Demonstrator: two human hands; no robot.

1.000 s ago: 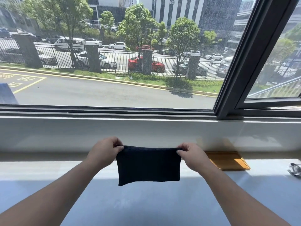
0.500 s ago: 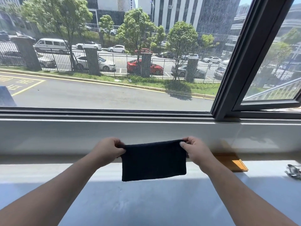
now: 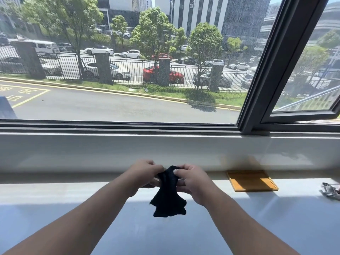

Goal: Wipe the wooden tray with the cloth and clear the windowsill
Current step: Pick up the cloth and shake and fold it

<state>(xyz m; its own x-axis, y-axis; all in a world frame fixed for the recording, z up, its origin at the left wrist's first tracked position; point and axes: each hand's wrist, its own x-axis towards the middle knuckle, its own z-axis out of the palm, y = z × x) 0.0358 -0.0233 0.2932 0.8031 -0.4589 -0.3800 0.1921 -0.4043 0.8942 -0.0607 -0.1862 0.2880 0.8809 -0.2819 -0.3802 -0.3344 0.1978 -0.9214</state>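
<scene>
A dark cloth hangs bunched between my two hands above the windowsill. My left hand and my right hand are close together and both pinch the cloth's top edge, which is folded in the middle. The lower part of the cloth dangles free. A flat wooden tray lies on the sill to the right of my right hand, against the back wall. Neither hand touches it.
A grey metal object lies on the sill at the far right edge. A white wall face rises behind the sill up to the dark window frame. An opened sash stands at the upper right.
My hands have come together from about a cloth's width apart. The cloth, which was stretched flat between them, now hangs folded and bunched.
</scene>
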